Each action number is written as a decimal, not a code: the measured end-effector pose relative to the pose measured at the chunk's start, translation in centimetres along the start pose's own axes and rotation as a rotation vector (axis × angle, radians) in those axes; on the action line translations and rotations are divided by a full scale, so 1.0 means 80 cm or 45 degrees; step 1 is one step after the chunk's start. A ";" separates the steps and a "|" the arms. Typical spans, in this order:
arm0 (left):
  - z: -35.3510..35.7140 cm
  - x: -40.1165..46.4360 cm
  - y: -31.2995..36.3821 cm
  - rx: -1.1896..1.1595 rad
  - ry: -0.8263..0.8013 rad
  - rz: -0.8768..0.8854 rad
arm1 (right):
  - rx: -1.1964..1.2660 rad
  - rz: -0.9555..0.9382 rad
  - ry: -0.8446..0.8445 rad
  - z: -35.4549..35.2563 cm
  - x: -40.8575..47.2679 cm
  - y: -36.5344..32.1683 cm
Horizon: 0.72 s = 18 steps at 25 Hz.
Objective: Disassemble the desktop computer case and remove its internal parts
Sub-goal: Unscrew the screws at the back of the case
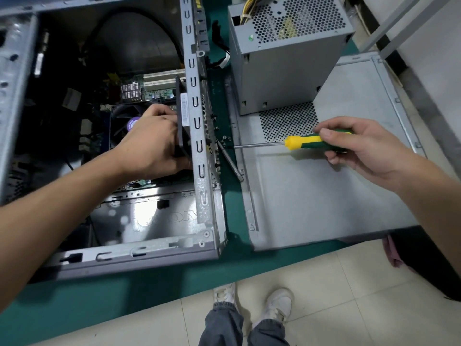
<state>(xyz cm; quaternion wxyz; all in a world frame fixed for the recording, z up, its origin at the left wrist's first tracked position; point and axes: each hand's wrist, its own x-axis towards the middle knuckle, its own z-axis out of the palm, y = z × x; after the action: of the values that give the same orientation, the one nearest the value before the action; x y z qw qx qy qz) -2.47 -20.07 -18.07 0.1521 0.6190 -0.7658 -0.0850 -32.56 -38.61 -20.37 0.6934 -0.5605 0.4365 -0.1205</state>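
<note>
The open grey computer case (pixel 199 151) lies on the green table, its motherboard (pixel 159 92) and a fan with a purple hub (pixel 131 123) showing inside. My left hand (pixel 152 143) reaches into the case and grips a black rear fan (pixel 180 121) against the case's back wall. My right hand (pixel 359 148) holds a green and yellow screwdriver (pixel 309 142) outside the case. Its shaft points left and the tip meets the back wall's outer side, near a screw.
The removed grey power supply (pixel 287 58) stands on the detached side panel (pixel 324 191) to the right of the case. Loose screws (pixel 225 138) lie on the green table (pixel 149 290) between case and panel. The table's front edge and my feet are below.
</note>
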 end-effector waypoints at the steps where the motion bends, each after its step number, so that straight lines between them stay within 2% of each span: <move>1: 0.000 -0.001 -0.001 0.002 -0.001 -0.002 | 0.039 0.001 0.035 -0.002 -0.003 0.002; 5: 0.000 -0.001 -0.003 -0.008 0.008 0.003 | 0.179 0.014 0.112 0.003 -0.011 0.009; 9: -0.001 -0.003 -0.001 -0.054 -0.001 0.003 | 0.187 0.136 0.088 0.032 -0.019 0.017; 18: -0.001 0.000 -0.001 -0.063 0.000 0.017 | 0.269 0.201 -0.141 0.064 -0.033 0.033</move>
<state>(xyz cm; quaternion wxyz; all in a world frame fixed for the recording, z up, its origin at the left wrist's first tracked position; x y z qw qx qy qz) -2.38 -20.09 -17.99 0.1679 0.6101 -0.7675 -0.1030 -31.19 -32.54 -21.55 0.7789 -0.4541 0.4252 -0.0797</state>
